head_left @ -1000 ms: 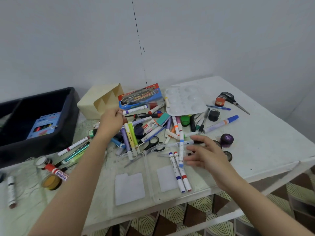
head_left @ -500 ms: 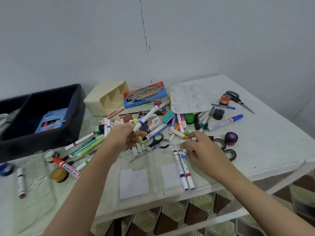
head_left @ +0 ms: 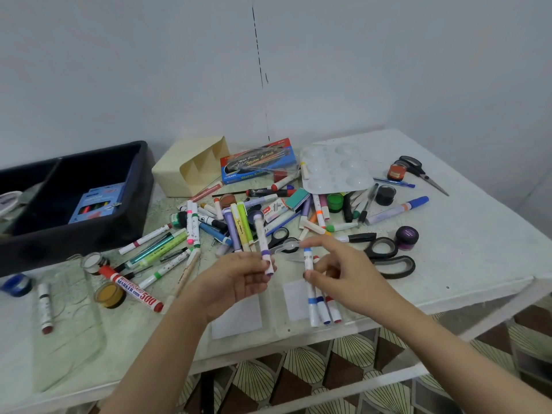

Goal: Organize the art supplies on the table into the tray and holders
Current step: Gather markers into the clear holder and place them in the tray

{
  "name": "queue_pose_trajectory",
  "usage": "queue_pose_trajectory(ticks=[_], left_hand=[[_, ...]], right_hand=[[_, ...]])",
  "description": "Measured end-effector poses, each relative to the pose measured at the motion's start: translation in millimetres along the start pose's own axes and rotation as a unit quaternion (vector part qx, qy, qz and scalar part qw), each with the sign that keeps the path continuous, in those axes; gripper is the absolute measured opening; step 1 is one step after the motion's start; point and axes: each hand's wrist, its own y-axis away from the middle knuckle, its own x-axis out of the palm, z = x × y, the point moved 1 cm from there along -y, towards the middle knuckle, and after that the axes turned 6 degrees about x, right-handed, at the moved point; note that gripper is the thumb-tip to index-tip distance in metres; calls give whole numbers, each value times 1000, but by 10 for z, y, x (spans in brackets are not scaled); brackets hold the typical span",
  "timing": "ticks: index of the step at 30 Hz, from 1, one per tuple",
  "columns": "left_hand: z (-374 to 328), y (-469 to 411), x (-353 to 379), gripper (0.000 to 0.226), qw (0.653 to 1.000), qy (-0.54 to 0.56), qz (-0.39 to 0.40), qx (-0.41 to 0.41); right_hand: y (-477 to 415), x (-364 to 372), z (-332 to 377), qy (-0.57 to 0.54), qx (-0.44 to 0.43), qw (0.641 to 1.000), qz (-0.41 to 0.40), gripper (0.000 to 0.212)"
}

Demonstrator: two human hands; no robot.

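Observation:
My left hand (head_left: 236, 280) pinches a white marker with purple bands (head_left: 263, 243), held upright over the table. My right hand (head_left: 343, 271) pinches a white marker with blue bands (head_left: 308, 259) above a clear compartment tray (head_left: 280, 327) at the table's front edge. Two more markers, dark blue and red (head_left: 327, 309), lie in that tray's right compartment. Behind both hands spreads a pile of markers and pens (head_left: 239, 222). A cream divided holder (head_left: 191, 168) lies on its side at the back. A black tray (head_left: 77, 198) stands at the left.
Black scissors (head_left: 388, 256) lie right of my right hand, smaller scissors (head_left: 424, 174) at the far right. A white palette (head_left: 334, 171), a blue watercolour box (head_left: 258, 162), small paint pots (head_left: 406, 237) and a red whiteboard marker (head_left: 131, 289) lie around. The table's front edge is close.
My left hand left the pile and came toward me with the purple-banded marker. My right hand lifted a blue-banded marker over the clear tray.

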Motion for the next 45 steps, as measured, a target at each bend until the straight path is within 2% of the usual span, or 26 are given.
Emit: queue_pose_trajectory(ticks=[2, 4, 7, 9, 17, 25, 28, 30, 37, 40, 45], left_hand=[[-3, 72, 91, 27, 997, -71, -10, -2], [22, 127, 163, 54, 990, -137, -21, -13], [103, 207, 278, 99, 977, -213, 7, -16], [150, 236, 346, 107, 968, -249, 25, -2], [211, 192, 479, 105, 947, -321, 20, 5], [225, 126, 506, 91, 925, -379, 20, 23], [179, 104, 464, 69, 872, -480, -28, 87], [153, 92, 429, 65, 836, -528, -50, 136], [174, 59, 321, 84, 769, -615, -10, 173], [201, 70, 347, 88, 757, -628, 3, 181], [201, 98, 383, 90, 760, -620, 5, 195]], right_hand=[[-13, 34, -49, 19, 9, 1000, 17, 37], [-30, 44, -78, 45, 6, 999, 23, 38], [-53, 53, -87, 99, -4, 995, 24, 40], [-65, 59, -80, 120, -6, 993, 23, 43], [-99, 79, -76, 247, -48, 967, 45, 54], [-85, -30, -108, 225, -42, 967, 113, 65], [-69, -53, -123, 225, -46, 965, 129, 74], [-59, -66, -129, 228, -43, 962, 141, 80], [-84, -69, -78, 268, -33, 948, 169, 78], [-97, -64, -45, 294, -33, 939, 175, 75], [-105, -60, -17, 329, -35, 925, 186, 71]])
